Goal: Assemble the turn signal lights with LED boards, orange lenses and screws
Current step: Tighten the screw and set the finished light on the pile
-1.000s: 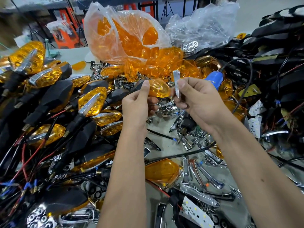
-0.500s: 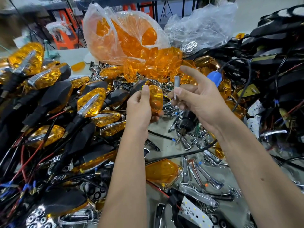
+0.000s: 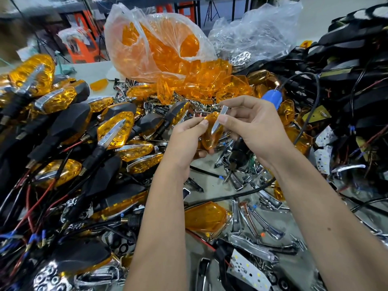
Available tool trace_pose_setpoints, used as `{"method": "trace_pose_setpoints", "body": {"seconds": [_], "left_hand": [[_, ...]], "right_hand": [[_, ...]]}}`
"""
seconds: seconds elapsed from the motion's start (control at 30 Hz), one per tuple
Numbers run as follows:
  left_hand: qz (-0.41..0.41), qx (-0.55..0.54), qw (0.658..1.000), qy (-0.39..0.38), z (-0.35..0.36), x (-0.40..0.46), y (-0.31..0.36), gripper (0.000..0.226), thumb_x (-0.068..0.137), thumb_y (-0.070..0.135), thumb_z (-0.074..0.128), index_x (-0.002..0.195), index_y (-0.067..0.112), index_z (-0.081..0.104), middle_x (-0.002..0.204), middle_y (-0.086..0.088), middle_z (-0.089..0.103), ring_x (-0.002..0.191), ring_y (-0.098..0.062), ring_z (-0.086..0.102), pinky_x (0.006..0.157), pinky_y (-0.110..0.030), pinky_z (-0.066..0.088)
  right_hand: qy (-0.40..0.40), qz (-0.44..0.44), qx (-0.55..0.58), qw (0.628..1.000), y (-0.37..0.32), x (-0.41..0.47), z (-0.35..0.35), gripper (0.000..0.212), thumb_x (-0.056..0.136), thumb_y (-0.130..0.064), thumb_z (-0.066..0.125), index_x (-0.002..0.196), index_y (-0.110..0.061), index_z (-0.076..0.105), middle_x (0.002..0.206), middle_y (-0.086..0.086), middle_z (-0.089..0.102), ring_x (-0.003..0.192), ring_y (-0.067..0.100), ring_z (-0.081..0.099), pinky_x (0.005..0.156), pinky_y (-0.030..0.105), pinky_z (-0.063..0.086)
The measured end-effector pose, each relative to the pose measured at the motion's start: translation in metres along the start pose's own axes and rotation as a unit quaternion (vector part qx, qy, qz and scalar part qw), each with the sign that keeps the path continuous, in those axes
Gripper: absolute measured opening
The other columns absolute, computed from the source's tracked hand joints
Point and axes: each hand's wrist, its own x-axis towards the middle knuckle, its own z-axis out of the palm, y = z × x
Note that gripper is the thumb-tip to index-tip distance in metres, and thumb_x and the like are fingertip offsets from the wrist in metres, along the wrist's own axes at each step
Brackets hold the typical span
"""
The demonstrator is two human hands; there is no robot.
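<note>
Bare table between the forearms gives passage; finished lights crowd left, chrome trims right.

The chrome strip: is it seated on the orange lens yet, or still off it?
Cannot tell if seated. The right hand pinches the chrome strip against the orange lens held by the left hand; the contact is hidden.

No legible txt, labels, brands or nos. anywhere in view.

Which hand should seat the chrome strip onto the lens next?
The right hand. It already pinches the chrome strip directly against the orange lens, so it probably only needs to press down. The left hand grips the lens, steadying it.
</note>
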Motion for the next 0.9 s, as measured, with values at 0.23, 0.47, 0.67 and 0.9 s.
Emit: {"method": "trace_pose_setpoints", "body": {"seconds": [0.23, 0.47, 0.67, 0.9], "left_hand": [[0.024, 0.002, 1.000, -0.012, -0.0019, 0.0005, -0.0021, 0.022, 0.108, 0.027, 0.054, 0.107, 0.023, 0.076, 0.069, 0.001, 0.066, 0.054, -0.012, 0.057, 0.044, -0.018, 0.040], [0.064, 0.017, 0.998, 0.001, -0.0026, 0.0027, -0.0064, 0.023, 0.106, 0.032, 0.059, 0.105, 0.020, 0.079, 0.066, 0.008, 0.064, 0.058, -0.009, 0.056, 0.049, -0.015, 0.044], [0.145, 0.068, 0.987, -0.028, -0.0064, 0.0008, -0.0074, 0.009, 0.093, 0.032, 0.078, 0.099, 0.038, 0.081, 0.083, 0.005, 0.075, 0.068, -0.005, 0.062, 0.062, -0.018, 0.049], [0.183, 0.091, 0.978, -0.026, -0.0102, 0.0021, -0.0080, 0.010, 0.086, 0.033, 0.084, 0.096, 0.037, 0.083, 0.088, -0.005, 0.078, 0.078, -0.015, 0.068, 0.066, -0.035, 0.058]], "right_hand": [[-0.021, 0.042, 0.057, 0.997, 0.0009, 0.0010, -0.0072, 0.028, 0.090, -0.001, 0.076, 0.117, -0.003, 0.069, 0.075, 0.004, 0.072, 0.068, 0.016, 0.068, 0.067, 0.025, 0.057], [-0.009, 0.039, 0.039, 0.998, -0.0032, -0.0003, -0.0068, 0.032, 0.089, 0.000, 0.076, 0.120, 0.001, 0.067, 0.086, 0.016, 0.070, 0.075, 0.025, 0.072, 0.074, 0.033, 0.063], [0.003, 0.006, -0.037, 0.999, -0.0052, -0.0012, -0.0045, 0.032, 0.089, -0.002, 0.078, 0.119, -0.002, 0.066, 0.078, 0.005, 0.072, 0.067, 0.021, 0.073, 0.065, 0.025, 0.059], [0.011, 0.007, -0.060, 0.998, -0.0064, -0.0015, -0.0017, 0.031, 0.088, -0.004, 0.080, 0.116, -0.005, 0.067, 0.076, 0.001, 0.073, 0.063, 0.018, 0.073, 0.064, 0.024, 0.059]]}}
